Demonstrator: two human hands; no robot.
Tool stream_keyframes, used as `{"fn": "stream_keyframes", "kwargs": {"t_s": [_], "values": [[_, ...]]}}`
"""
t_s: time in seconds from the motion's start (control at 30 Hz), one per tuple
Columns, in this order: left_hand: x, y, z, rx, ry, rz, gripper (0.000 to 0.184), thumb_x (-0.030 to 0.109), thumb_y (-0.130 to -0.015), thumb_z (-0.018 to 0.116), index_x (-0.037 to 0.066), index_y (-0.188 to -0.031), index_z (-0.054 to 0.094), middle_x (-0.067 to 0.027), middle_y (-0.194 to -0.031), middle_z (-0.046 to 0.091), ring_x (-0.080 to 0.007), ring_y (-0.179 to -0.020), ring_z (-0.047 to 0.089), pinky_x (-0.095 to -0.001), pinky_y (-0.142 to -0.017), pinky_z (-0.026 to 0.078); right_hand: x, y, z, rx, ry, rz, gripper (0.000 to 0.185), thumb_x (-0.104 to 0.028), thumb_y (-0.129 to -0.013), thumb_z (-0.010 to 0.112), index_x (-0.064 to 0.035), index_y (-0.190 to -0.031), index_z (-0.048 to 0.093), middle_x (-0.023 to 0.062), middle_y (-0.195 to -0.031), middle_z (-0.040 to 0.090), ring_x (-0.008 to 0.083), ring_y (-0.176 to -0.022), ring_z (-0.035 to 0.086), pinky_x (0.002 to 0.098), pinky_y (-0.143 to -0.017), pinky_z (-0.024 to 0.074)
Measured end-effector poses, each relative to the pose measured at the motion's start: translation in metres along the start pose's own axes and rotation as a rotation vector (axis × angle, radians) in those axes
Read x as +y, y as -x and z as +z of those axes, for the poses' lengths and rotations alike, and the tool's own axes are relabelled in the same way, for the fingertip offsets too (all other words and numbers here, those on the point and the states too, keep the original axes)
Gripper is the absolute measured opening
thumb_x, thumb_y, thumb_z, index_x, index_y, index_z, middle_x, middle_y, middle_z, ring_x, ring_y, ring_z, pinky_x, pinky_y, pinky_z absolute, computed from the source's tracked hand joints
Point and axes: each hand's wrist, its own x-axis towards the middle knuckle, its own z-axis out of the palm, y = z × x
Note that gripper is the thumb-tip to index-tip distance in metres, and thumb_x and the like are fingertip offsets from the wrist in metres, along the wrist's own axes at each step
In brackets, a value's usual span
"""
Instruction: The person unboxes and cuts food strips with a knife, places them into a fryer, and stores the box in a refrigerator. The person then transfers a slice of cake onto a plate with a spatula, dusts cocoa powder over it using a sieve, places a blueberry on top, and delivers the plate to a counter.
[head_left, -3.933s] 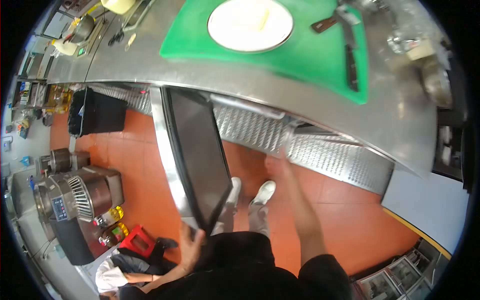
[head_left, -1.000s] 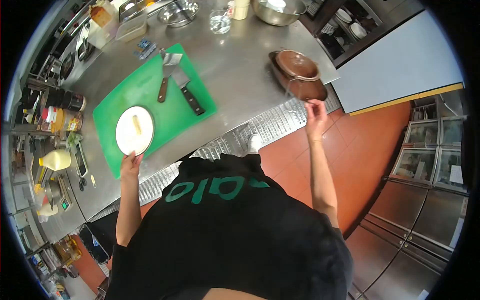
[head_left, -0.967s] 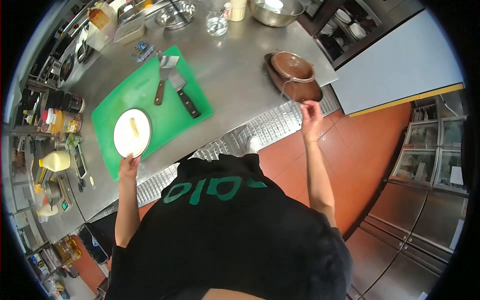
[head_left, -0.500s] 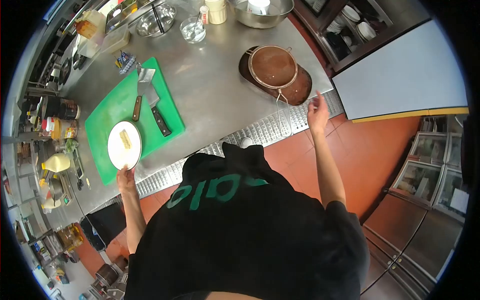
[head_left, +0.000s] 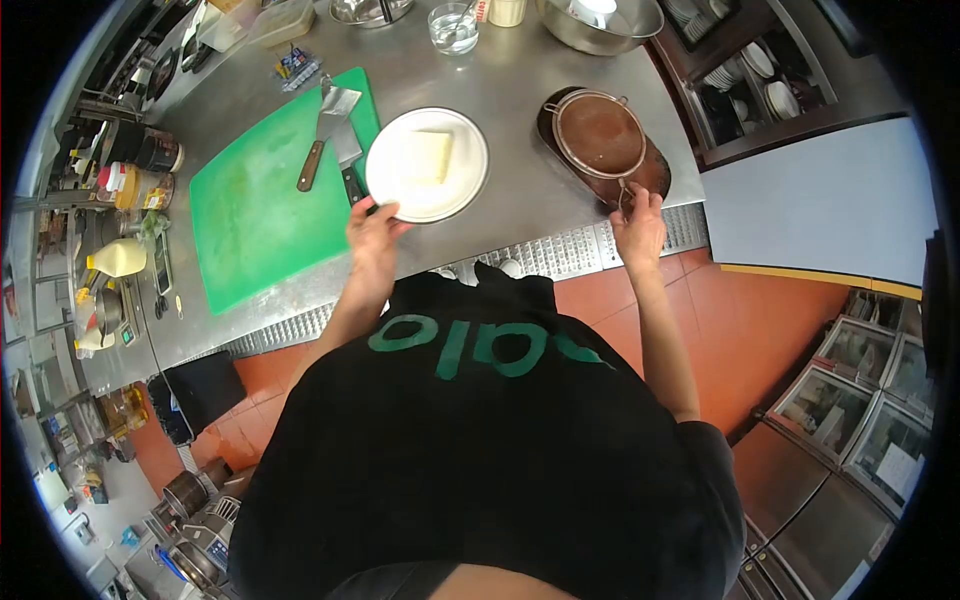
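Note:
My left hand pinches the near edge of a round white plate, which covers part of the counter right of the cutting board. On the plate lies a pale yellow rectangular slice, perhaps cake. My right hand has its fingers closed round the handle of a fine-mesh sieve. That sieve, dusted brown, rests on an oblong brown-stained tray near the counter's right end. The plate's rim is close to a black-handled knife.
A green cutting board bears the knife and a wooden-handled scraper. Along the back of the steel counter stand a glass of water and a large metal bowl. Bottles and jars line the left side.
My left hand has carried the plate rightward from over the cutting board. My right hand has closed on the sieve's handle. The view has shifted.

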Motion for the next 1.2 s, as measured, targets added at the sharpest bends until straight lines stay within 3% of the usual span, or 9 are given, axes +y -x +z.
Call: {"fn": "stream_keyframes", "kwargs": {"t_s": [0.17,0.5,0.6,0.67,0.7,0.77,0.93,1.0,1.2], "values": [[-0.030,-0.026,0.028,0.010,0.014,-0.058,0.037,-0.007,-0.075,0.063,0.003,-0.106,0.045,-0.0135,-0.086,0.064,-0.0212,-0.065,0.064,-0.0305,-0.048,0.053,-0.022,-0.001,-0.029,0.122,-0.219,0.011,0.042,-0.005,-0.069,0.066,-0.0099,-0.110,0.058,0.0109,-0.085,0.053,0.0266,-0.066,0.059,0.0403,-0.062,0.0484],[-0.024,-0.026,0.047,0.033,-0.023,-0.123,0.044,0.000,-0.081,0.063,-0.003,-0.120,0.044,-0.0140,-0.091,0.063,-0.0199,-0.061,0.063,-0.0280,-0.045,0.053,-0.109,0.011,-0.057,-0.034,-0.343,-0.259,0.055,-0.010,-0.069,0.071,-0.0214,-0.121,0.058,0.0073,-0.083,0.052,0.0259,-0.063,0.058,0.0389,-0.058,0.0483],[-0.013,-0.008,0.025,-0.066,-0.157,-0.073,0.046,0.015,-0.089,0.058,-0.003,-0.128,0.040,-0.0140,-0.097,0.064,-0.0226,-0.076,0.064,-0.0336,-0.062,0.053,-0.125,0.010,-0.051,-0.032,-0.310,-0.311,0.054,-0.012,-0.070,0.071,-0.0213,-0.122,0.058,0.0079,-0.082,0.051,0.0267,-0.064,0.058,0.0394,-0.058,0.0480],[0.019,0.015,0.023,0.073,-0.123,0.048,0.053,0.035,-0.096,0.043,-0.002,-0.134,0.036,-0.0106,-0.102,0.065,-0.0221,-0.099,0.057,-0.0371,-0.089,0.041,-0.133,0.010,-0.046,-0.051,-0.305,-0.334,0.054,-0.012,-0.071,0.070,-0.0213,-0.122,0.058,0.0082,-0.083,0.051,0.0269,-0.064,0.058,0.0395,-0.058,0.0480],[0.031,0.019,0.022,0.077,-0.122,0.048,0.053,0.035,-0.096,0.043,-0.002,-0.134,0.036,-0.0106,-0.102,0.065,-0.0221,-0.099,0.057,-0.0371,-0.089,0.041,-0.135,0.010,-0.045,-0.068,-0.297,-0.352,0.054,-0.012,-0.071,0.070,-0.0213,-0.122,0.057,0.0086,-0.084,0.051,0.0272,-0.064,0.058,0.0395,-0.058,0.0480],[0.048,0.024,0.019,-0.061,-0.007,0.199,0.062,0.046,-0.097,0.030,-0.001,-0.138,0.031,-0.0077,-0.106,0.066,-0.0195,-0.115,0.045,-0.0386,-0.104,0.023,-0.139,0.014,-0.042,-0.094,-0.263,-0.405,0.054,-0.012,-0.071,0.070,-0.0213,-0.123,0.057,0.0089,-0.085,0.051,0.0275,-0.064,0.058,0.0397,-0.058,0.0480],[0.059,0.022,0.018,-0.137,0.059,0.225,0.066,0.049,-0.097,0.025,-0.001,-0.141,0.024,-0.0067,-0.105,0.066,-0.0188,-0.118,0.043,-0.0382,-0.105,0.022,-0.143,0.017,-0.040,-0.098,-0.276,-0.365,0.055,-0.011,-0.070,0.071,-0.0211,-0.123,0.057,0.0098,-0.087,0.051,0.0285,-0.066,0.059,0.0407,-0.059,0.0484],[0.061,0.024,0.021,-0.224,0.065,0.158,0.068,0.051,-0.097,0.022,-0.001,-0.141,0.020,-0.0148,-0.109,0.063,-0.0244,-0.121,0.042,-0.0412,-0.106,0.021,-0.143,0.019,-0.041,-0.126,-0.236,-0.402,0.056,-0.010,-0.070,0.071,-0.0213,-0.122,0.057,0.0102,-0.087,0.051,0.0288,-0.066,0.059,0.0408,-0.059,0.0487],[0.054,0.010,0.012,-0.337,0.089,0.131,0.072,0.053,-0.096,0.024,-0.002,-0.142,0.014,-0.0179,-0.113,0.061,-0.0257,-0.122,0.042,-0.0446,-0.106,0.019,-0.144,0.024,-0.043,-0.114,-0.219,-0.397,0.054,-0.010,-0.071,0.070,-0.0207,-0.122,0.058,0.0100,-0.086,0.052,0.0291,-0.063,0.059,0.0411,-0.059,0.0486]]}}
